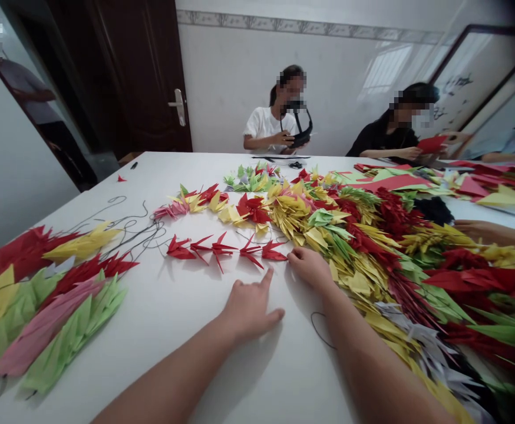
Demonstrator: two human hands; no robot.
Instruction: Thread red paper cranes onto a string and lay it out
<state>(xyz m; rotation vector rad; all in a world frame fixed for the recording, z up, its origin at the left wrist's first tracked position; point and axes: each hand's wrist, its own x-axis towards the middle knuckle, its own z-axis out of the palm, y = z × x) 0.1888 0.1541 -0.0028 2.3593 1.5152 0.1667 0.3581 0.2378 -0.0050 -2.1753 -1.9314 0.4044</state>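
Several red folded paper cranes [222, 249] stand in a row on the white table in front of me. My left hand [249, 306] is just below the row, with its index finger stretched toward the cranes and its thumb spread out; nothing is in it. At the row's right end, the curled fingers of my right hand [309, 268] close at the tip of the last red paper crane [274, 252]. Whether they also pinch a string is hidden. Yellow paper cranes [289, 209] lie heaped right beside that hand.
Stacked strings of coloured cranes [58, 318] lie at the left, with loose black threads [129, 227] behind them. A large multicoloured pile covers the right side, where another person's arm [496, 232] reaches in. Across the white table [187, 365], one person holds a black headset [301, 126], another red paper [432, 144].
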